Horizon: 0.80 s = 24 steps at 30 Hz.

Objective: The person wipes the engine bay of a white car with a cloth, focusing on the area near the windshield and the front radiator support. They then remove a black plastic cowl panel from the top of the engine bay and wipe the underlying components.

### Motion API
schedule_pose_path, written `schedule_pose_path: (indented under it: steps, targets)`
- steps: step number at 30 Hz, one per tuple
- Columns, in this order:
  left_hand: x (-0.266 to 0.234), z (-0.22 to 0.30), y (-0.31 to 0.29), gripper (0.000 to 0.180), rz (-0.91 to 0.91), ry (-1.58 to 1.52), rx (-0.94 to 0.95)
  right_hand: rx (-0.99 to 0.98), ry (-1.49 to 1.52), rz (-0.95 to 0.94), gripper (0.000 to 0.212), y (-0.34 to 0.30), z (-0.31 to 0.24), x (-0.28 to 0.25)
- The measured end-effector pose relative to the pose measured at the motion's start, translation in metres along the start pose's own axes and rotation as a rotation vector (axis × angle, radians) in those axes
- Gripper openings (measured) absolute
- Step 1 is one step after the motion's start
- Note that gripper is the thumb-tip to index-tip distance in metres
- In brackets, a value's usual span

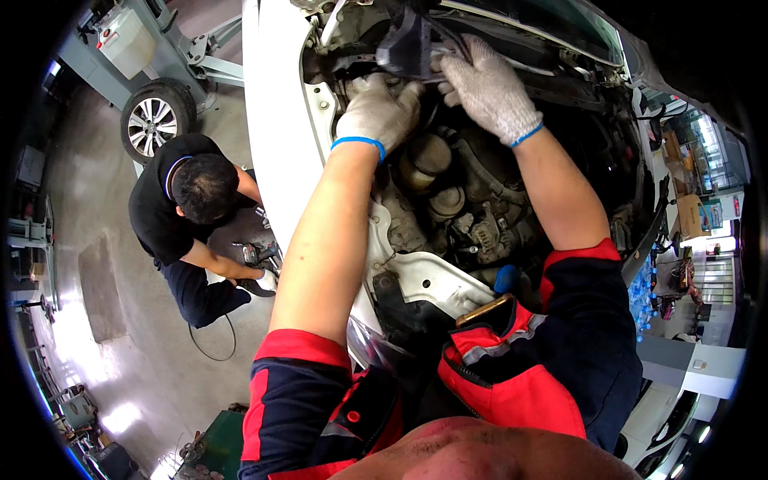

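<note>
Both my hands wear off-white knit gloves with blue cuffs and reach deep into the open engine bay of a white car. My right hand point(491, 92) has its fingers closed on the edge of a dark plastic part point(406, 50), beside a black hose or cable. Below that part, my left hand point(378, 114) is bent with its fingers curled in among the engine parts; whatever they grip is hidden. Between and below my wrists sit a round-capped reservoir point(428, 156), a smaller round cap point(446, 202) and the dusty engine point(484, 232).
The white fender point(276, 104) runs along my left. Beyond it a co-worker in black point(188, 216) crouches by a power tool point(254, 254), near a wheel point(156, 120) and a lift post point(172, 60). A blue cap point(506, 278) lies near my chest. Bottled water point(642, 296) stands at right.
</note>
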<state>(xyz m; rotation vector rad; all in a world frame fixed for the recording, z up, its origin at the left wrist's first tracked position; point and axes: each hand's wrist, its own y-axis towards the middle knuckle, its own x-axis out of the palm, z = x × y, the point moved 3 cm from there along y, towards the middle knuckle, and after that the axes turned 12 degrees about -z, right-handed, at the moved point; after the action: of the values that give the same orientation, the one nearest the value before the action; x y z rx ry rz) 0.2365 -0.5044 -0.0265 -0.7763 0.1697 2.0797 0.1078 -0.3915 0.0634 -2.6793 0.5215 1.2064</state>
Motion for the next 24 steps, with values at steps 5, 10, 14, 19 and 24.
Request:
schedule_pose_path:
  steps: [5, 10, 14, 19, 24]
  targets:
    - [0.001, 0.014, -0.011, 0.06, -0.09, 0.167, 0.106, -0.096, -0.711, 0.208, 0.052, 0.028, 0.008, -0.032]
    - [0.009, -0.002, 0.002, 0.06, 0.033, 0.26, 0.135, -0.066, -0.761, -0.03, 0.04, 0.064, -0.033, -0.035]
    - [0.002, 0.011, -0.01, 0.061, -0.074, 0.228, 0.126, 0.021, -0.746, -0.148, 0.039, 0.09, -0.029, -0.023]
    - [0.006, 0.004, -0.005, 0.064, -0.035, 0.246, 0.167, -0.037, -0.758, -0.091, 0.032, 0.105, -0.007, -0.006]
    - [0.002, 0.007, -0.008, 0.064, -0.071, 0.253, 0.144, -0.126, -0.741, -0.108, 0.027, 0.099, -0.004, 0.0]
